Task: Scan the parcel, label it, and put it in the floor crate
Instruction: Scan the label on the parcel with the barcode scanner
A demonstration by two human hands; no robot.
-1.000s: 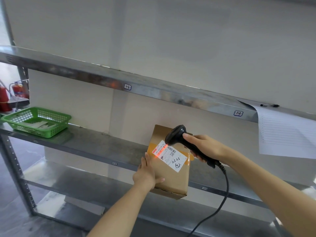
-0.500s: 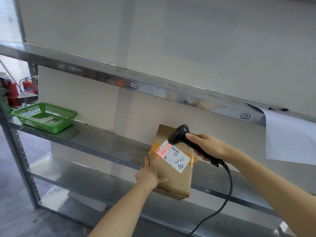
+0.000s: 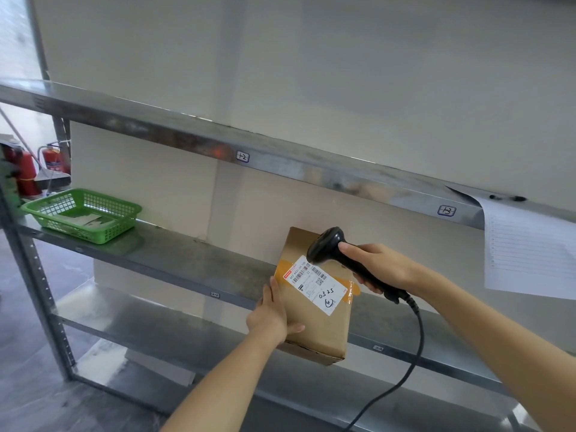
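The parcel (image 3: 314, 325), a brown cardboard box, is held up in front of the middle shelf (image 3: 174, 260) of a metal rack, tilted so that its broad face is turned toward the person. Its lower edge hangs past the front lip of that shelf; whether its far end rests on the shelf cannot be told.

The left hand (image 3: 270, 316) is closed on the parcel's left edge, thumb lying on the front face and fingers wrapped behind, out of sight.

A white shipping label (image 3: 314, 283) lies on the upper part of the face, across a strip of orange tape (image 3: 350, 291). The label carries barcodes, a small square code and the handwritten figures "0325" with a circled "4" below.

The right hand (image 3: 378, 265) is wrapped around the grip of a black handheld scanner (image 3: 327, 244). The scanner head is just above the upper right corner of the label, pointing down at it. A black cable (image 3: 417, 344) runs from the grip's base down and out of the bottom of the view.

A green mesh basket (image 3: 82, 215) holding papers stands at the left end of the same shelf, well apart from the parcel. A lined paper sheet (image 3: 530, 251) hangs from the upper shelf (image 3: 280, 157) at the right. Red fire extinguishers (image 3: 53, 159) stand beyond the rack on the left.
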